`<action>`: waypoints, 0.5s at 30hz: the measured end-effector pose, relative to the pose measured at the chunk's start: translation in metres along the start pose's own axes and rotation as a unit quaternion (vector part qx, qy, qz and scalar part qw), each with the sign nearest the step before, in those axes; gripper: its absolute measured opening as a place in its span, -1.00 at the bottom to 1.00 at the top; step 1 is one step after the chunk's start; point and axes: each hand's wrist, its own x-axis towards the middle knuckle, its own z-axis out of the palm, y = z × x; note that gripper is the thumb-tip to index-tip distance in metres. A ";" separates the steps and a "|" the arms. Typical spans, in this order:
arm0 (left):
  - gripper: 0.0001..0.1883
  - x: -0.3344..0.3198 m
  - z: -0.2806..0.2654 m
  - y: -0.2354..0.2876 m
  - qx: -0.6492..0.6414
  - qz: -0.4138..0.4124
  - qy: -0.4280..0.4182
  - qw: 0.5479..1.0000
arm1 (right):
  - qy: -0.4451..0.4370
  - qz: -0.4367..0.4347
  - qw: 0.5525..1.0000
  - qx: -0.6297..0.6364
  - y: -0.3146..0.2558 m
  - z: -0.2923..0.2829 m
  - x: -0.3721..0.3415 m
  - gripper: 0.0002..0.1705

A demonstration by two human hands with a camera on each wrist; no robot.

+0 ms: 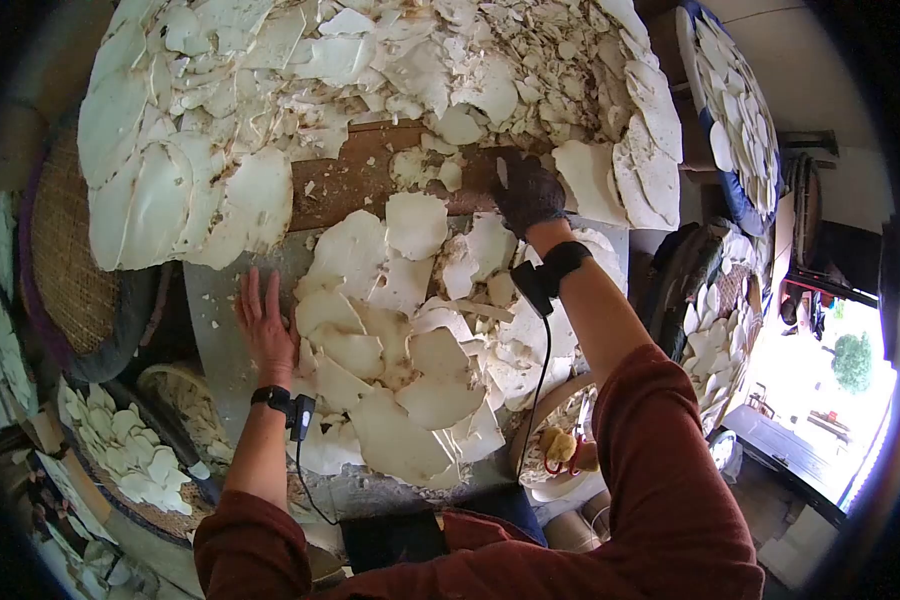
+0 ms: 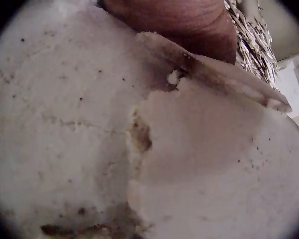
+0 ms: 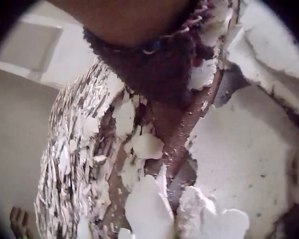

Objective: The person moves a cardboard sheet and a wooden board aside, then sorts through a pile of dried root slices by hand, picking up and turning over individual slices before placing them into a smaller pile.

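Thin off-white brittle pieces (image 1: 435, 375) lie in a loose pile on a grey surface before the person. Behind it, a large heap of similar flakes (image 1: 390, 60) covers a brown board (image 1: 355, 175). The bare left hand (image 1: 267, 335), fingers spread and straight, rests at the left edge of the near pile. In a dark knitted glove (image 3: 149, 74), the right hand (image 1: 530, 195) reaches to the board's front edge, among small flakes. Its fingertips are hidden in the right wrist view, so I cannot tell whether it holds a flake. Broad pale pieces (image 2: 204, 144) fill the left wrist view.
Round trays of white pieces stand at the right (image 1: 735, 120) and lower left (image 1: 125, 450). A woven tray (image 1: 75, 240) leans at the left. Red-handled scissors (image 1: 560, 455) lie by a basket near the right forearm. A bright doorway (image 1: 820, 390) opens at far right.
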 end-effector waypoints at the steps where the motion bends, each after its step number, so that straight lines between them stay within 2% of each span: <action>1: -0.35 0.000 0.001 -0.002 0.004 0.000 -0.006 1.000 | 0.000 -0.008 1.000 -0.019 0.000 -0.002 0.001 -0.31; 3: -0.36 0.002 0.000 -0.001 0.018 0.000 -0.011 1.000 | -0.003 -0.023 0.998 -0.054 0.002 -0.001 0.004 -0.36; 6: -0.37 -0.002 -0.004 0.001 0.031 -0.001 -0.015 0.999 | 0.058 -0.046 0.996 -0.053 0.008 0.008 0.013 -0.39; 9: -0.38 0.000 -0.004 0.002 0.016 -0.001 -0.010 1.000 | -0.013 -0.026 0.998 -0.055 -0.002 -0.009 0.012 -0.34; 10: -0.38 0.001 -0.005 0.002 0.013 -0.003 -0.012 1.000 | 0.040 -0.069 0.994 -0.069 0.009 0.010 0.014 -0.40; 12: -0.39 0.001 -0.005 0.002 0.006 -0.002 -0.013 1.000 | 0.116 -0.206 0.958 -0.163 0.060 0.084 0.029 -0.47; 14: -0.39 0.003 -0.003 0.001 0.002 0.003 -0.006 1.000 | 0.142 -0.241 0.939 -0.203 0.066 0.094 0.034 -0.55; 15: -0.39 0.003 -0.003 0.001 0.006 0.001 -0.008 1.000 | 0.128 -0.210 0.949 -0.196 0.065 0.095 0.033 -0.58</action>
